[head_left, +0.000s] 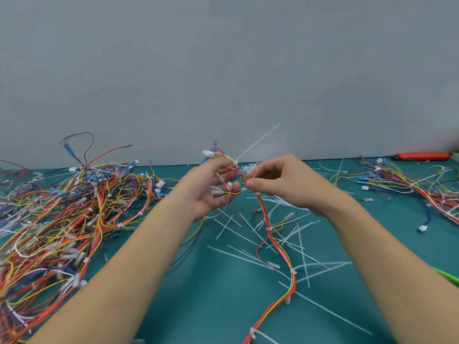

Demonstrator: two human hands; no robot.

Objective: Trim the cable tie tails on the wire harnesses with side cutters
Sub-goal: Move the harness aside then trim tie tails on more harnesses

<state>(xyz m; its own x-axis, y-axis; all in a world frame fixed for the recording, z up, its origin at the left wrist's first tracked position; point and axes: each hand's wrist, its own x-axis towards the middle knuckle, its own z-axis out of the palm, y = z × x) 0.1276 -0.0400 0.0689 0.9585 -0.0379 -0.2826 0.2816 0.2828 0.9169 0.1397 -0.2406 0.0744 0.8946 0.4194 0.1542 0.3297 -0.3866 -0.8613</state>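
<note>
holding a wire harness (269, 234) up between both hands, we are working at its upper end, just above the green surface (223, 294). our left hand (211, 189) is cupping the connector end, fingers loosely curled round the wires, while our right hand (280, 182) is pinching the bundle right beside it, at a small white tie head. from that spot one untrimmed cable tie tail (258, 142) is sticking up and away to the right, its long axis slanting from our fingers toward the wall. the rest of the harness is trailing down toward us across the surface, with another tie near the bottom edge still carrying its tail.

neither hand is holding cutters. a green tool handle (447, 278) is peeking in at the far right edge, nearer our right hand; whether it is the side cutters we cannot tell. cut-off tails (248, 256) are lying scattered under our hands, a big pile of harnesses (62, 214) is sitting to the left and a smaller one (409, 184) to the right, so we judge the reach rightward is fairly free.
</note>
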